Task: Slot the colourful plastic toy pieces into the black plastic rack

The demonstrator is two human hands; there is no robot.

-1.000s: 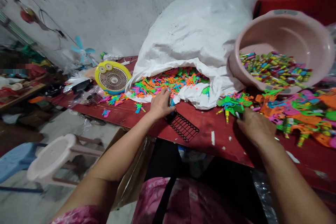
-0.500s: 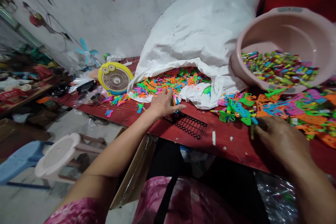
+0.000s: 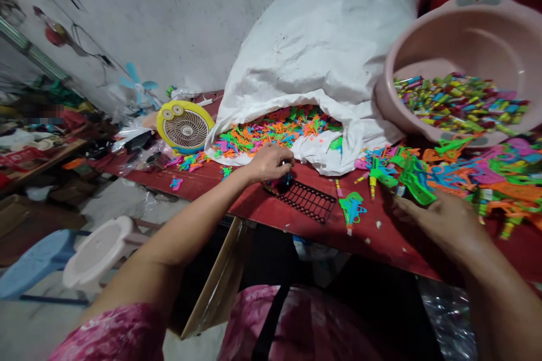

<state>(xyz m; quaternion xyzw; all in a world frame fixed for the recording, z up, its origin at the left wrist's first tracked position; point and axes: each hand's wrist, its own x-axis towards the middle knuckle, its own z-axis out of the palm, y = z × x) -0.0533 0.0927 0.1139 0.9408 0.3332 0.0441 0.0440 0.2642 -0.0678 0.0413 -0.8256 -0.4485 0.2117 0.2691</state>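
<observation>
- Left hand [image 3: 269, 164]: its grip is curled shut on a small blue plastic piece [image 3: 283, 183], at the end of a black plastic grid [image 3: 307, 201].
- Right hand [image 3: 440, 223]: its grip is partly open, with the fingers [image 3: 406, 208] just beside a green plastic toy gun [image 3: 417, 181]; no hold shows.
- Both hands are near the front edge of the red surface [image 3: 381, 240].
- Bright plastic toy parts [image 3: 495, 180] lie heaped toward the surface's right end.
- A white woven sack [image 3: 313, 51] spills more parts [image 3: 275, 130] at the back edge.
- A pink basin [image 3: 423, 51] holds short multicoloured pieces [image 3: 461, 102] in the back right corner.
</observation>
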